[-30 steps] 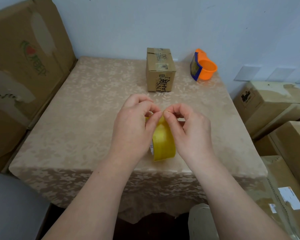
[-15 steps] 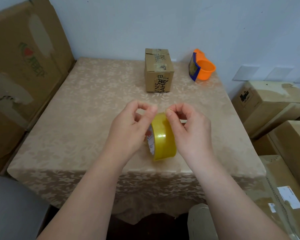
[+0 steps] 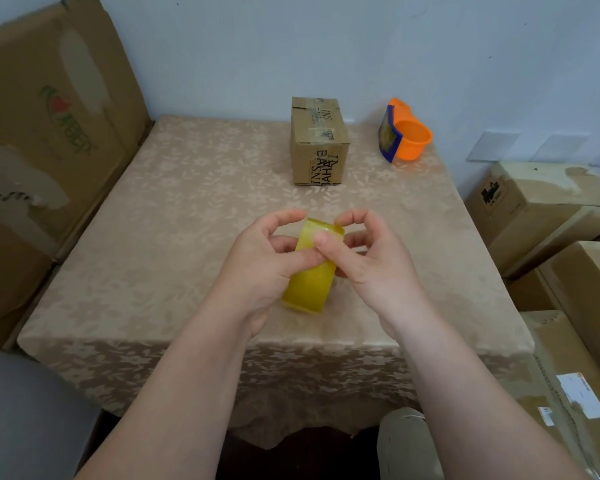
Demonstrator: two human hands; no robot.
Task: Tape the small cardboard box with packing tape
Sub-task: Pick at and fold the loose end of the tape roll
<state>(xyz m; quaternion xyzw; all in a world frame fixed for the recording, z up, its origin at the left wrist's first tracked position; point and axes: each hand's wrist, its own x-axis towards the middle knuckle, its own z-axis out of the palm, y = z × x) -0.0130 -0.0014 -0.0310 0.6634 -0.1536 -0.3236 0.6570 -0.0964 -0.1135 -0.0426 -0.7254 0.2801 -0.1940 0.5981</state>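
Both hands clamp the yellow tape roll (image 3: 309,282) above the table's (image 3: 174,216) near edge, left hand (image 3: 260,268) gripping, right hand (image 3: 371,265) pinching its rim, while the small cardboard box (image 3: 319,143) and orange dispenser (image 3: 404,133) stand unobstructed near the far edge.

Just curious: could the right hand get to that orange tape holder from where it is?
Probably yes. The right hand is busy with the tape roll, but the cloth between it and the orange holder lies bare.
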